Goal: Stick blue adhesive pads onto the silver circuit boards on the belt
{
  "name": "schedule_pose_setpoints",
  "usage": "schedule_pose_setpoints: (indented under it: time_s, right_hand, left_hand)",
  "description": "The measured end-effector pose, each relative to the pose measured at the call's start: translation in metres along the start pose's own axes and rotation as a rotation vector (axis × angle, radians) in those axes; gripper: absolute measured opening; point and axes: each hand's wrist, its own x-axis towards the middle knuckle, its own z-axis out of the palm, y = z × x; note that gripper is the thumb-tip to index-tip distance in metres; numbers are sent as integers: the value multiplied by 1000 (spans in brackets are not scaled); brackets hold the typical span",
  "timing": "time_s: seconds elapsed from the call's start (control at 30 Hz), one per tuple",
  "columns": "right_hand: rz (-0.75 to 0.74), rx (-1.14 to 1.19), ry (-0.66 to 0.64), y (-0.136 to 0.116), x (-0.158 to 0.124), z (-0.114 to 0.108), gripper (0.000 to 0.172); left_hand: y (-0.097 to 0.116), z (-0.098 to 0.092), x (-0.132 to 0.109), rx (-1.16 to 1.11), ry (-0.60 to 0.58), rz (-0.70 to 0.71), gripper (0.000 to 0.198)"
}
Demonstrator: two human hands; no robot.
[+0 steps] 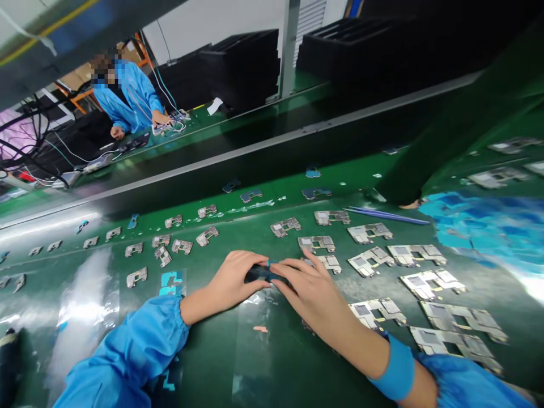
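My left hand (232,280) and my right hand (312,292) meet on the green belt (263,362) in front of me, both closed on a small dark part with blue film (260,274) between their fingers. Most of that part is hidden by the fingers. Several silver metal frame pieces (369,262) lie flat just beyond and to the right of my right hand. Both my arms wear blue sleeves.
More silver pieces (182,246) are scattered to the left along the belt. A blue stick tool (385,215) lies at the far right. Black trays (242,65) stand stacked behind the rail. A person in a blue coat (127,96) works at the far left.
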Motion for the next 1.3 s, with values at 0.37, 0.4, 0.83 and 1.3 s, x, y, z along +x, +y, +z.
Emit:
schedule_pose_setpoints:
  time_s: [0.37,0.4,0.83,1.3]
  right_hand:
    - [71,335,239,-3,6,-30,17]
    - [144,361,261,-2,6,-34,15]
    - [715,839,214,5,18,-43,32]
    - [804,963,187,13,21,-51,39]
  left_hand:
    - [6,-5,-7,111,-80,146,69]
    - [2,-10,-4,120,-95,151,73]
    - [-128,-114,73,179,155,-383,20]
    - [7,13,22,-729,85,-351,40]
